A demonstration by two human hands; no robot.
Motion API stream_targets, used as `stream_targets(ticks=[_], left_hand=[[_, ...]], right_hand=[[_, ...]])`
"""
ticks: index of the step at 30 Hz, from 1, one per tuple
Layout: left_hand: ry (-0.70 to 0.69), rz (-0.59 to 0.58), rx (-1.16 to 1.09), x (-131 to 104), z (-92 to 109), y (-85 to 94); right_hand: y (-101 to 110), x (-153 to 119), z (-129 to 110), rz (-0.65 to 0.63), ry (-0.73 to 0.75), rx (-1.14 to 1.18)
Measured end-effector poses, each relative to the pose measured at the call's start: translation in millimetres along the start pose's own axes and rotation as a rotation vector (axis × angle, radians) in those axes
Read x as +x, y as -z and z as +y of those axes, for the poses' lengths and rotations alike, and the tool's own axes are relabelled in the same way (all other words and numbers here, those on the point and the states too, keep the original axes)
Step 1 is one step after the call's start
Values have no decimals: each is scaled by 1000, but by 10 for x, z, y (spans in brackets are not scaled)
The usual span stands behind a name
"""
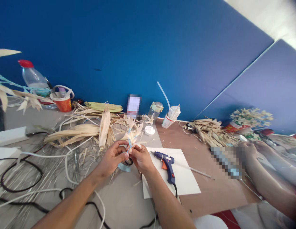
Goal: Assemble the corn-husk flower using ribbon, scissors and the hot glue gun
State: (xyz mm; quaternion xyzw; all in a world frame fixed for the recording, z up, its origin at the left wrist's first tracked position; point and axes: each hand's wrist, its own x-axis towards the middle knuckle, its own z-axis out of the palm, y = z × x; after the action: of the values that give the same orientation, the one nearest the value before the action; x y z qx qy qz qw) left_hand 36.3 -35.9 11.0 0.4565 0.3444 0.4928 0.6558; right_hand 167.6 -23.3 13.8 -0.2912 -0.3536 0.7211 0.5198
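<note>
Both hands meet near the middle of the view, fingers pinched on the stem of a small corn husk flower (131,135) with light blue tape on it. My left hand (114,157) is closed on the stem from the left, and my right hand (142,156) is closed on it from the right. Below the fingers a roll of light blue tape (124,167) lies on the grey table, partly hidden. Right of my right hand, a blue glue gun (168,163) with an orange trigger rests on a white sheet (186,184).
Dried husks (74,133), wires and white and black cables cover the left side. Behind stand a red cup (63,103), a bottle (34,78), a phone (133,105), a jar (155,109) and a white cup (170,117). Another person's arms (267,168) are at the right.
</note>
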Motion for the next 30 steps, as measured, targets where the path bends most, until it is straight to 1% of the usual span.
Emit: stream_targets(ticks=[4, 7, 13, 20, 25, 30], left_hand=[[-3, -7, 14, 3, -7, 7], [1, 1, 11, 6, -8, 7], [19, 26, -13, 11, -6, -5], [9, 74, -46, 42, -22, 10], [36, 62, -46, 66, -16, 42], [116, 19, -239, 72, -2, 77]], right_hand=[[-3, -4, -4, -44, 1, -15], [14, 2, 17, -52, 14, -19], [41, 8, 81, -19, 30, -8], [-69, 40, 129, 22, 65, 135], [-61, 47, 143, -1, 56, 69], [-42, 40, 146, 20, 47, 0]])
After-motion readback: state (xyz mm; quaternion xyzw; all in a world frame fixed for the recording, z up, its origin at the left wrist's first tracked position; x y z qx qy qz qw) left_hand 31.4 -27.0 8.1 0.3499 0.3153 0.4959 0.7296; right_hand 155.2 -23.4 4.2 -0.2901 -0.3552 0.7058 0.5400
